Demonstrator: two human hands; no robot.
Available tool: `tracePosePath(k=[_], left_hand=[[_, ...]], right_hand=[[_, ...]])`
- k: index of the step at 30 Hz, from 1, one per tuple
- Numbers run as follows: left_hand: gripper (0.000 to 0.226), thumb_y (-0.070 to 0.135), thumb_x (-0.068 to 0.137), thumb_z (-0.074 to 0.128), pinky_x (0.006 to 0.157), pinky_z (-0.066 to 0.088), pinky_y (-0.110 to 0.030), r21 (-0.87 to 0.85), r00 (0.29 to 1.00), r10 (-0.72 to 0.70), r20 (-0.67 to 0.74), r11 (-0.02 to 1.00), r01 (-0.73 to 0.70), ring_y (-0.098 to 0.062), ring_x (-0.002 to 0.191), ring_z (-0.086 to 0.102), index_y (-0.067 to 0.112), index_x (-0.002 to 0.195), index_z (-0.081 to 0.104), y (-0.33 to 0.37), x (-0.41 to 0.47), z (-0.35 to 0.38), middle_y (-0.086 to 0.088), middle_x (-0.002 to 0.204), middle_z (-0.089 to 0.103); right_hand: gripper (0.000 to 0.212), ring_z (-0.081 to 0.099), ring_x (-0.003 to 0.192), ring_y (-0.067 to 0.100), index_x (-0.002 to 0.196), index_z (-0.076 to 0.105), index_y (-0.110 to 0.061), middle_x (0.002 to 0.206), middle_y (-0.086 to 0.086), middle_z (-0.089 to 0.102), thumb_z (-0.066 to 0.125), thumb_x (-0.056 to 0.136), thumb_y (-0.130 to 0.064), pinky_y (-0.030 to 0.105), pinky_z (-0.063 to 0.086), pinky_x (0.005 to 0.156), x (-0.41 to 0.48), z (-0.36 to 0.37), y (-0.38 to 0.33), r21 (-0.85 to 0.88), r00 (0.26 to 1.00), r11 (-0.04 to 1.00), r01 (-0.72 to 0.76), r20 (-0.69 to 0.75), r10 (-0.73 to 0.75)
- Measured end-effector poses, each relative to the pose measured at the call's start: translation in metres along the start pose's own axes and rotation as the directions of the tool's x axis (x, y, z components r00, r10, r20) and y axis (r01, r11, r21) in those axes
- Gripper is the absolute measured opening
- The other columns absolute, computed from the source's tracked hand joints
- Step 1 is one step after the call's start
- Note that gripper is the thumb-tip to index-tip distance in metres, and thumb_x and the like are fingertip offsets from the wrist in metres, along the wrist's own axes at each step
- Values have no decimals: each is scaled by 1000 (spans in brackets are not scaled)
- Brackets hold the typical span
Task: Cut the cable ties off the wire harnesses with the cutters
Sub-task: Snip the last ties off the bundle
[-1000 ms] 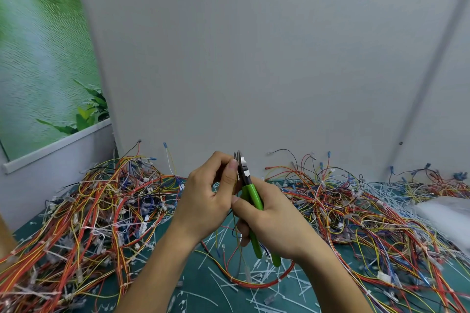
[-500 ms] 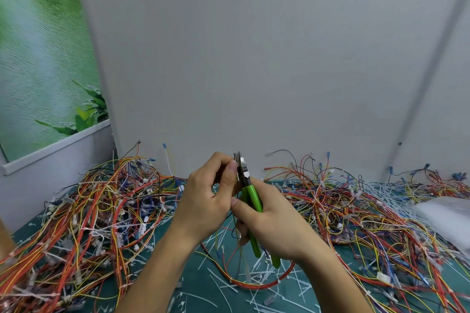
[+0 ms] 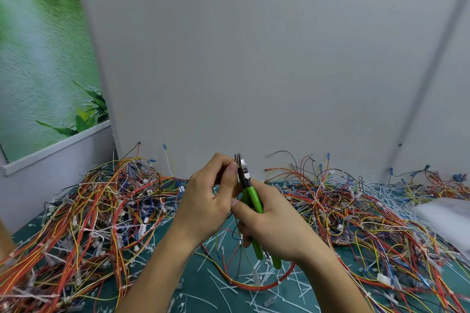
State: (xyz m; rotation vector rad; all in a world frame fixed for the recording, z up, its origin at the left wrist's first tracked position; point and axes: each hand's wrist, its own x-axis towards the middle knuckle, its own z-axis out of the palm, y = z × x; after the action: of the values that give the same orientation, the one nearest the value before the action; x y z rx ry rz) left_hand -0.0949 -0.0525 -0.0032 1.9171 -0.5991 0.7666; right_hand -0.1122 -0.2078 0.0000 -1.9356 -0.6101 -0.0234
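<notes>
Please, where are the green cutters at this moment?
In the head view the cutters are at centre, upright in the right hand, tips beside the harness that the left hand pinches, above the mat.

Two hands: left hand [image 3: 208, 201], right hand [image 3: 277, 229]. One pair of green-handled cutters [image 3: 250, 193]. Two wire-harness heaps: left heap [image 3: 84, 213], right heap [image 3: 368, 213].

Blades: the tip of the cutters [image 3: 251, 192] is too small to tell whether anything sits in it; the thumb of the left hand [image 3: 203, 201] covers one side.
Held wires: the held wires [image 3: 238, 184] show as a thin sliver, the rest hidden inside the left hand's curled fingers.
Handles: mid-length covered by the gripping right hand [image 3: 277, 231].
Forearms: cut off by the bottom edge.
Wire heaps: the wire heaps [image 3: 101, 211] at the left and right ends of the bench [image 3: 198, 287] run out of frame.
White bag: the white bag [image 3: 447, 218] at the bench's right edge is blurred and cut off.
</notes>
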Motion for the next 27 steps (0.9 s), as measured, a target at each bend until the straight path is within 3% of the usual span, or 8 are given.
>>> tracePosePath(k=[8, 14, 18, 24, 27], left_hand=[[16, 24, 105, 48, 56, 37, -6, -11, 1000, 20, -1, 1000, -20, -2, 60, 55, 18, 93, 58, 3, 1, 0, 21, 70, 58], [15, 24, 105, 49, 55, 36, -8, -5, 1000, 2, 3, 1000, -2, -4, 59, 53, 21, 92, 57, 1, 1, 0, 20, 67, 55], [16, 26, 105, 48, 55, 36, -7, -3, 1000, 4, 1, 1000, -4, -2, 59, 54, 22, 92, 56, 1, 0, 0, 20, 68, 57], [16, 25, 105, 48, 55, 36, -6, 2, 1000, 15, -3, 1000, -15, -1, 60, 55, 18, 93, 57, 1, 0, 0, 21, 70, 57], [16, 26, 105, 48, 55, 36, -5, 4, 1000, 11, -5, 1000, -11, -2, 60, 56, 19, 93, 57, 1, 0, 0, 20, 69, 58]], right_hand=[[19, 49, 49, 20, 90, 55, -15, 61, -4, 49, 58, 101, -30, 49, 50, 52, 1, -2, 3, 36, 999, 999, -4, -37, 5], [13, 59, 53, 18, 86, 57, -28, 60, -6, 54, 57, 98, -33, 57, 60, 59, 1, 2, 1, 16, 1000, 1000, -3, -10, 3], [14, 60, 52, 18, 88, 57, -24, 60, -7, 55, 57, 99, -32, 56, 61, 58, 1, 1, 2, 21, 1000, 1000, -4, -6, 4], [29, 51, 47, 18, 80, 52, -17, 60, -3, 50, 55, 102, -36, 42, 53, 50, 1, -1, 2, 70, 1000, 997, -21, -19, 23], [27, 53, 48, 20, 80, 52, -17, 61, -1, 49, 54, 102, -34, 52, 57, 51, 0, 1, 0, 39, 1000, 999, -7, -21, 8]])
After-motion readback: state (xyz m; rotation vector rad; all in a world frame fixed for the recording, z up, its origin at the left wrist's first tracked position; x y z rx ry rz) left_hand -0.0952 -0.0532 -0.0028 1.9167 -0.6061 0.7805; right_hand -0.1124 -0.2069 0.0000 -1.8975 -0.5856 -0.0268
